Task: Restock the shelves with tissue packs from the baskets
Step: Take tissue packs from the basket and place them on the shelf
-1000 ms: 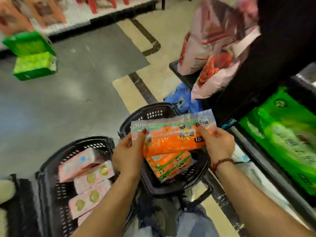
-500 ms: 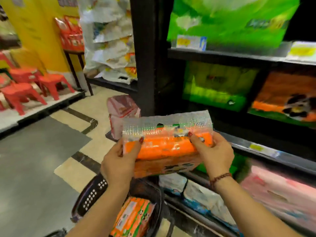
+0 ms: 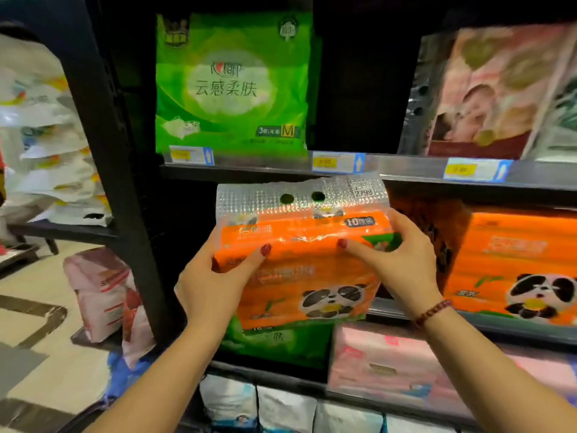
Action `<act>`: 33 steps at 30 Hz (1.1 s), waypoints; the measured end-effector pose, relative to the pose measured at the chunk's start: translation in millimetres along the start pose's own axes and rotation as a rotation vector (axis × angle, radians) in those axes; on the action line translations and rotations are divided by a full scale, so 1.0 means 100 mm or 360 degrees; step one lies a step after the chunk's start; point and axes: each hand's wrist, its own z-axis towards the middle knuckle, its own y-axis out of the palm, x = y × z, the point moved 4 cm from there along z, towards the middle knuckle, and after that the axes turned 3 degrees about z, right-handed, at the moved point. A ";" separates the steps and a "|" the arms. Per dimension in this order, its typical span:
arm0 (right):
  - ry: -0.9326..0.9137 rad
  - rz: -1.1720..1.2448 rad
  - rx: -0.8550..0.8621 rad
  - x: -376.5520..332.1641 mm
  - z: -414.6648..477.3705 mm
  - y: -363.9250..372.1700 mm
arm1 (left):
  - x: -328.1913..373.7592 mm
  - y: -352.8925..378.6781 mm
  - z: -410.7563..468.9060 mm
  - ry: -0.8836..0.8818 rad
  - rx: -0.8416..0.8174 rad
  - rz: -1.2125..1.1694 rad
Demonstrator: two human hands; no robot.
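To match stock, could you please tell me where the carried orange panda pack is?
The tissue pack is centre of the head view, gripped by the left hand and right hand, left of the shelved orange pack, below the green pack.

glossy plastic tissue pack (image 3: 299,260), embossed header

Left hand (image 3: 215,276): yours, raised, thumb laid flat across the front of the orange tissue pack (image 3: 312,276), fingers hidden behind its left end.
Right hand (image 3: 402,260): level with the left, thumb on the pack's front, fingers curled over its right end.
Left forearm (image 3: 150,379): bare, rising from the lower left.
Right forearm (image 3: 499,379): bare, rising from the lower right, with a bead bracelet (image 3: 432,312) at your wrist.
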 end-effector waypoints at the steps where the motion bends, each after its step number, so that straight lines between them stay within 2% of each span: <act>1: -0.0019 -0.0001 0.0037 0.01 0.03 -0.11 | 0.08 0.08 0.00 0.0025 0.0002 -0.0023; 8: -0.0134 0.0078 0.0241 0.15 0.15 -0.62 | 0.33 0.61 -0.06 0.0129 -0.0122 -0.0263; 16: -0.0142 0.0029 0.0355 0.59 0.09 -0.80 | 0.19 1.14 -0.14 0.0071 -0.0305 -0.0511; 22: -0.0067 0.0051 0.0492 0.81 0.26 -0.85 | 0.23 1.48 0.11 0.0218 -0.0393 -0.0565; 29: -0.0140 0.0041 0.0539 1.10 0.39 -0.76 | -0.10 1.82 0.17 0.0210 -0.0464 -0.0629; 33: -0.0141 0.0066 0.0742 1.30 0.47 -0.73 | -0.12 1.99 0.27 0.0319 -0.0446 -0.0518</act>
